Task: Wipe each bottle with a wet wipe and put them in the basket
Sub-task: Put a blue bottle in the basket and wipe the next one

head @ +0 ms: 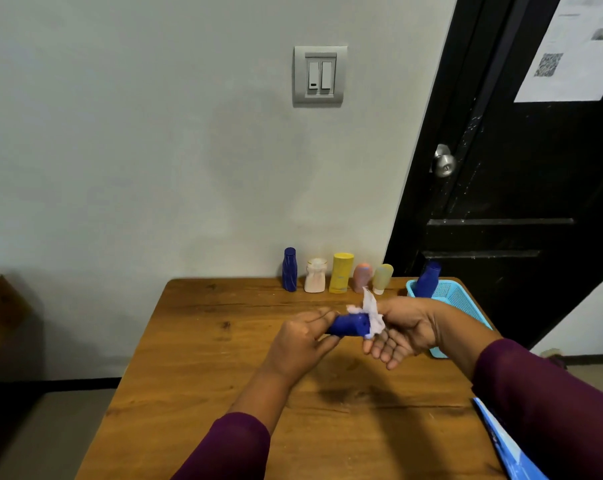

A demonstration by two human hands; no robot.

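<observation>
Mid-wipe above table (224, 375), blue bottle (348, 325) held sideways.
Nearest, cut off at lower right: blue packet (511, 445), print unreadable. Left hand (300, 344) gripping bottle's hidden end; right hand (400, 332) pinching wet wipe (372, 311) against other end. Beyond, basket (456, 296) part-hidden behind right wrist, second blue bottle (428, 280) inside. Farthest, five bottles (338, 273) along wall (154, 168).

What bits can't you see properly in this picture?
Head view:
1. Held blue bottle: its left end is hidden inside the left hand.
2. Basket: the right hand and its arm cover its near side.
3. Blue packet: cut off by the bottom edge.
4. Paper on the door: print too blurred to read.
</observation>
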